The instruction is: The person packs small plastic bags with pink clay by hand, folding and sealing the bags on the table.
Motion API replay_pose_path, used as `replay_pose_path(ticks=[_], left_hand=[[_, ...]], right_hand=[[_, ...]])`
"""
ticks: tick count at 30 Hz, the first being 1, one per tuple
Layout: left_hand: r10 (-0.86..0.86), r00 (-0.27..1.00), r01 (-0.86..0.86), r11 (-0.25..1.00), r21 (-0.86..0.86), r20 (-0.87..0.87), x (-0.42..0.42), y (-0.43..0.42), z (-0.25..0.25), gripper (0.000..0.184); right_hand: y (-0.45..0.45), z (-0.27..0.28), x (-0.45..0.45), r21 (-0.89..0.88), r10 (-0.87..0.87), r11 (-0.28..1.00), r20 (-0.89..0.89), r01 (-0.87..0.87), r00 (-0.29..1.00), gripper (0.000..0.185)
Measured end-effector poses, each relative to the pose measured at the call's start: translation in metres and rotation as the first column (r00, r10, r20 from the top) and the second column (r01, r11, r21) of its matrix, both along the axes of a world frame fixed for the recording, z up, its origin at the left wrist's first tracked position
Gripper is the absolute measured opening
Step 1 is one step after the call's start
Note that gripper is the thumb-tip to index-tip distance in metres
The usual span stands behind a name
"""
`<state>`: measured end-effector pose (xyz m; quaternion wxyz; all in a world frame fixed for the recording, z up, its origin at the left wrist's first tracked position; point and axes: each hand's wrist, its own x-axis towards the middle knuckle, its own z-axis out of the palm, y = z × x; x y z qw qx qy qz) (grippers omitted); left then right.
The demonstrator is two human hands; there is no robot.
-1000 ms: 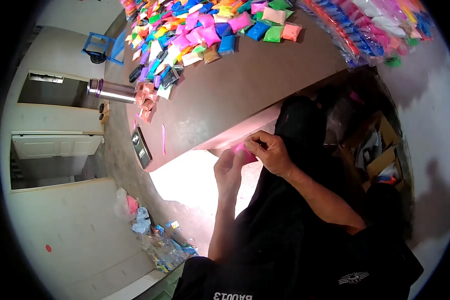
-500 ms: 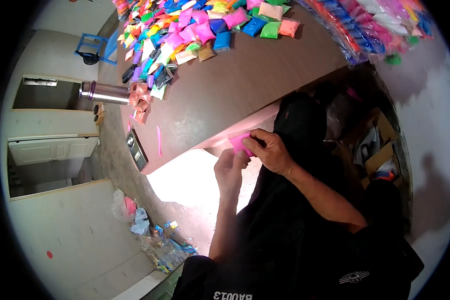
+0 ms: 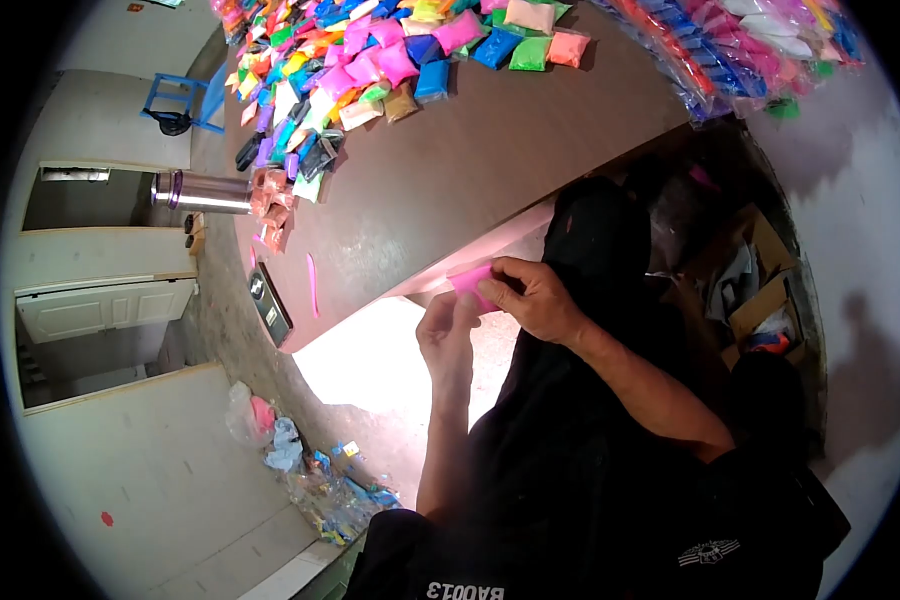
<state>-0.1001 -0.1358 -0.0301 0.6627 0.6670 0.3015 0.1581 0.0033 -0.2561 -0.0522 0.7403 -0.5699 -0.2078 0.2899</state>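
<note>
A small bright pink packet (image 3: 473,283) is held between both hands, just off the near edge of the brown table (image 3: 420,185). My left hand (image 3: 448,325) pinches its lower left side with thumb and fingers. On the packet's right side, my right hand (image 3: 535,300) grips it between thumb and bent index finger. The packet looks flat, and its lower part is hidden by the fingers.
Many colourful packets (image 3: 395,62) are heaped on the table's far left, with long bagged strips (image 3: 730,50) at the far right. A steel flask (image 3: 205,192), a phone (image 3: 270,303) and a pink strip (image 3: 313,285) lie leftward. Cardboard boxes (image 3: 765,310) stand below right.
The pink packet shows more of its flat face than a second ago, as the fingers have shifted on it. The view has turned slightly, moving the table items left.
</note>
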Motion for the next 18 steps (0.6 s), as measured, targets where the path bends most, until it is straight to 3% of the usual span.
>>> replay_pose_path(ticks=[14, 18], left_hand=[[0.041, 0.997, -0.045, 0.997, 0.059, 0.068, 0.0, -0.004, -0.001, 0.023], [0.02, 0.994, -0.028, 0.997, 0.069, 0.112, -0.003, 0.001, -0.004, 0.023]], right_hand=[[0.0, -0.005, -0.003, -0.059, -0.028, 0.998, 0.045, 0.03, 0.999, 0.025], [-0.002, 0.003, -0.002, -0.054, 0.004, 0.999, -0.027, -0.005, 1.0, 0.023]])
